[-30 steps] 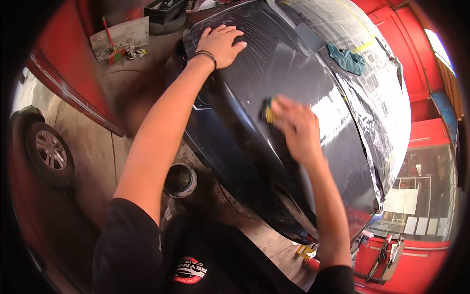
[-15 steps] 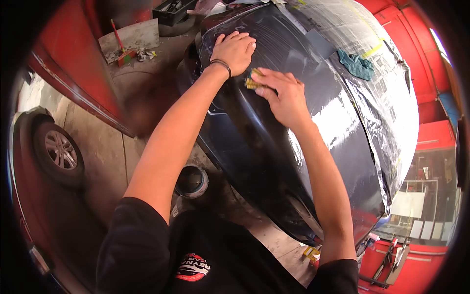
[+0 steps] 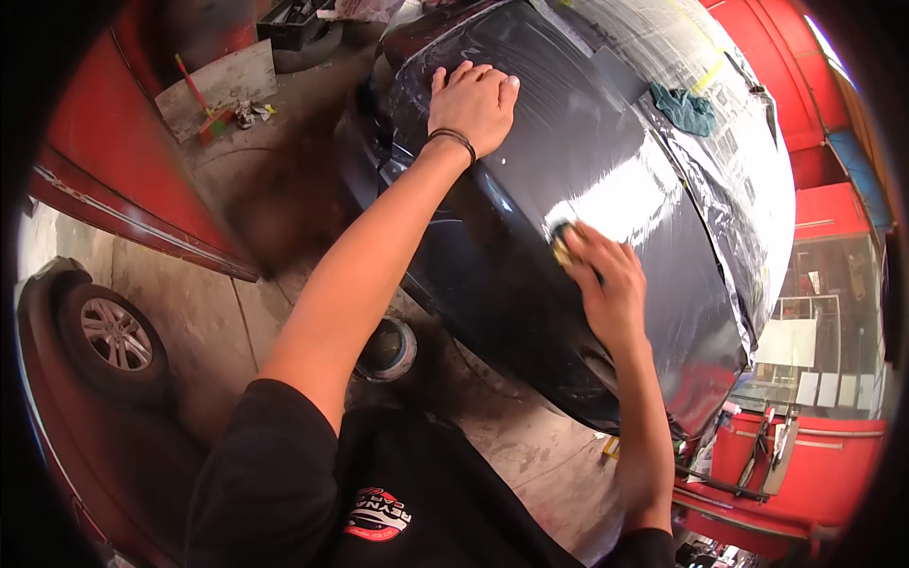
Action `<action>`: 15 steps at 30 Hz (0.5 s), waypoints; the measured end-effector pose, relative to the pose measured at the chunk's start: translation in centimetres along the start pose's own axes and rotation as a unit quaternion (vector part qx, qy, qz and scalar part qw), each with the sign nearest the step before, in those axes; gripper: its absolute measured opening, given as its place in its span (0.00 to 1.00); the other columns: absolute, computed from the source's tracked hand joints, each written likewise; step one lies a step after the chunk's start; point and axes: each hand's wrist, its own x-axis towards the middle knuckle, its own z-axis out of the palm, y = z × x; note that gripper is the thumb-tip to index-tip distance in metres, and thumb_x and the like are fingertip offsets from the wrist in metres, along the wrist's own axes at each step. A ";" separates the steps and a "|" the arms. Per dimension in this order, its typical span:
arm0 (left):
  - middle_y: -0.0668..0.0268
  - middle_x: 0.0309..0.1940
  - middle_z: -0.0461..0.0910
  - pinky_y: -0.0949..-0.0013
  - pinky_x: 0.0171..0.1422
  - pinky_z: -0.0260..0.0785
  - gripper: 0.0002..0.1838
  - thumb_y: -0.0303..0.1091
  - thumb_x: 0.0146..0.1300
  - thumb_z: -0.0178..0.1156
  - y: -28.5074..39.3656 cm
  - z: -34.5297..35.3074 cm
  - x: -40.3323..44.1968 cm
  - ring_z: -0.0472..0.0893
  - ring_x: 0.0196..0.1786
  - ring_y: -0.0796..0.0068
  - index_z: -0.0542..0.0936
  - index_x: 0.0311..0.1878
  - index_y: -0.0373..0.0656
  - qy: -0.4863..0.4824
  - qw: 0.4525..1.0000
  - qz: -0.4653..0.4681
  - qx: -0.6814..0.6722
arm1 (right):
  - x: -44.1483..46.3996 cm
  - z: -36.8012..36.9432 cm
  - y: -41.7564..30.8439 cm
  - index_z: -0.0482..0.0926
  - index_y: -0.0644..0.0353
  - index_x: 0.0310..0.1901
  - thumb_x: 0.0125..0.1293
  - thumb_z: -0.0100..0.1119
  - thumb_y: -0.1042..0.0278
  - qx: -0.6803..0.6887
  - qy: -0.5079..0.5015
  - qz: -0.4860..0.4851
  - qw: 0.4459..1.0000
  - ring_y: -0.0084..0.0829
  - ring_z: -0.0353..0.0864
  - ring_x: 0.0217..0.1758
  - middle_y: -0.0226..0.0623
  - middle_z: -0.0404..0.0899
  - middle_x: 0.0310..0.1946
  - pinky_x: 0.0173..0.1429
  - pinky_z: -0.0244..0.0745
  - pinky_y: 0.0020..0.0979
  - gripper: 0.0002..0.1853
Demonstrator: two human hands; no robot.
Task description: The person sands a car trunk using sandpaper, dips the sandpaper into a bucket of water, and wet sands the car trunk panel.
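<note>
My left hand (image 3: 472, 106) rests palm down on the dark car panel (image 3: 530, 114), fingers spread a little, with dark bands at the wrist. Lower and to the right, my right hand (image 3: 611, 279) grips a small yellow and dark sponge (image 3: 564, 244) against the same panel, near a bright wet-looking reflection. The panel shows streaks and a gloss. Up and to the right of my right hand, a crumpled teal cloth (image 3: 684, 109) lies at the edge of the clear plastic covering (image 3: 739, 180).
A round bucket (image 3: 390, 350) stands on the floor below the bumper. To the left are a red panel (image 3: 123, 170) and another car's wheel (image 3: 115, 334). A red-handled brush (image 3: 194, 90) is at the upper left; red cabinets (image 3: 824, 445) are at the right.
My right hand and the sponge have moved down and right, away from my left hand. My left hand appears slightly farther right, and the camera view has shifted.
</note>
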 end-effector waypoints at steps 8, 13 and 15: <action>0.58 0.66 0.90 0.66 0.80 0.70 0.23 0.42 0.91 0.55 -5.4 -4.7 -3.5 0.85 0.72 0.67 0.81 0.76 0.37 -0.038 0.896 0.023 -0.442 | 2.2 2.5 -1.0 0.93 0.46 0.63 0.73 0.74 0.66 0.002 0.043 -0.030 0.999 0.45 0.87 0.61 0.32 0.90 0.68 0.73 0.76 0.45 0.18; 0.60 0.67 0.87 0.66 0.80 0.70 0.23 0.40 0.92 0.53 -14.9 -14.0 -27.5 0.83 0.71 0.72 0.80 0.76 0.33 -0.039 0.930 -0.137 -0.340 | -9.2 -3.3 1.0 0.92 0.46 0.63 0.73 0.74 0.66 -0.050 0.077 0.063 0.994 0.44 0.87 0.63 0.34 0.90 0.67 0.72 0.75 0.46 0.18; 0.60 0.65 0.88 0.66 0.78 0.72 0.24 0.43 0.90 0.57 -21.5 -15.8 -44.3 0.83 0.71 0.71 0.82 0.74 0.32 -0.001 0.894 -0.332 -0.302 | -12.9 -4.7 2.1 0.92 0.48 0.62 0.72 0.75 0.67 -0.044 0.104 0.102 0.988 0.43 0.87 0.63 0.33 0.90 0.66 0.71 0.76 0.46 0.18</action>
